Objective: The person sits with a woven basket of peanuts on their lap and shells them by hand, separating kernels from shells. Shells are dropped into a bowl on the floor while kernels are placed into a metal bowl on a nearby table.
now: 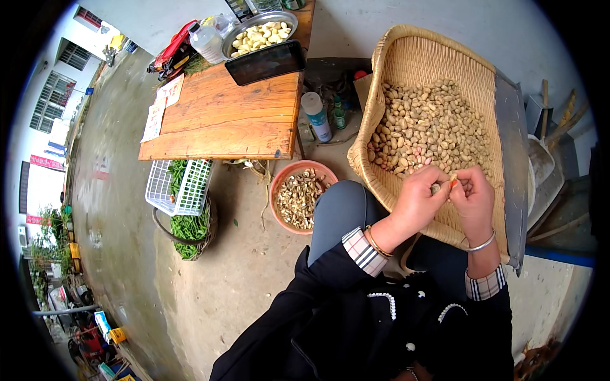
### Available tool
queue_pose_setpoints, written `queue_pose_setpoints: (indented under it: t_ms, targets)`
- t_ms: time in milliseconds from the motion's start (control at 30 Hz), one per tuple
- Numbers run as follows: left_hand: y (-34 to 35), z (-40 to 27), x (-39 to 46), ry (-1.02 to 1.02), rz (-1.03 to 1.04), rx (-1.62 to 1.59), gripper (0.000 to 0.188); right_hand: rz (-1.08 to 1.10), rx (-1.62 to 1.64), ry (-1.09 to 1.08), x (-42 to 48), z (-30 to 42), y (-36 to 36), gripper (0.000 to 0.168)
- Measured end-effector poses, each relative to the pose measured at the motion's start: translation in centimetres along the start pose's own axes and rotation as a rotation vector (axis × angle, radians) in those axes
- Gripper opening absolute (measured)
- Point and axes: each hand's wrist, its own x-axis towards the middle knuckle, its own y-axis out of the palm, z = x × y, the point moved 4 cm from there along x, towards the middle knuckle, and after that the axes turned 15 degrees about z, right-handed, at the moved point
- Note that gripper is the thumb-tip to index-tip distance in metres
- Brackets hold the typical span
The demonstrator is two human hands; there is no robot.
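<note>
My left hand (419,195) and my right hand (472,200) meet over the near edge of a woven basket (431,55). A peanut (452,178) is pinched between the fingertips of both, partly hidden by them. Another peanut in its shell (435,188) shows in the curl of my left hand. Unshelled peanuts (436,124) are heaped in the basket, with a few pink shelled kernels (419,165) among them. Left of my knee, an orange plastic basin (275,202) holds broken peanut shells (300,200).
A wooden table (228,119) bears a smartphone (267,62), a metal bowl (228,40) of pale peeled pieces and a plastic bottle (207,43). Below stand a spray can (316,116), a green bottle (339,113), and a white plastic basket (193,185) over a wicker basket of green peppers (190,228).
</note>
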Motion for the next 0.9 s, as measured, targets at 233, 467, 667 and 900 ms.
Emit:
queue_pose_setpoints:
  t_ms: [233, 467, 667, 900]
  targets:
    - [0.8, 0.4, 0.1, 0.016, 0.007, -0.077, 0.004, -0.035, 0.098, 0.002, -0.2, -1.0, -0.5, 0.007]
    - [0.8, 1.5, -0.2, -0.269, 0.082, -0.675, 0.007, 0.197, 0.431, 0.092, 0.3, -0.9, -0.4, 0.007]
    - [0.7, 2.1, -0.1, -0.332, 0.048, -1.115, 0.007, 0.153, 0.754, 0.088, 0.5, -3.1, 0.0, 0.01]
    - [-1.0, 1.4, -0.1, -0.376, 0.008, -0.798, 0.009, 0.094, 0.248, 0.212, 1.5, -4.9, -3.8, 0.009]
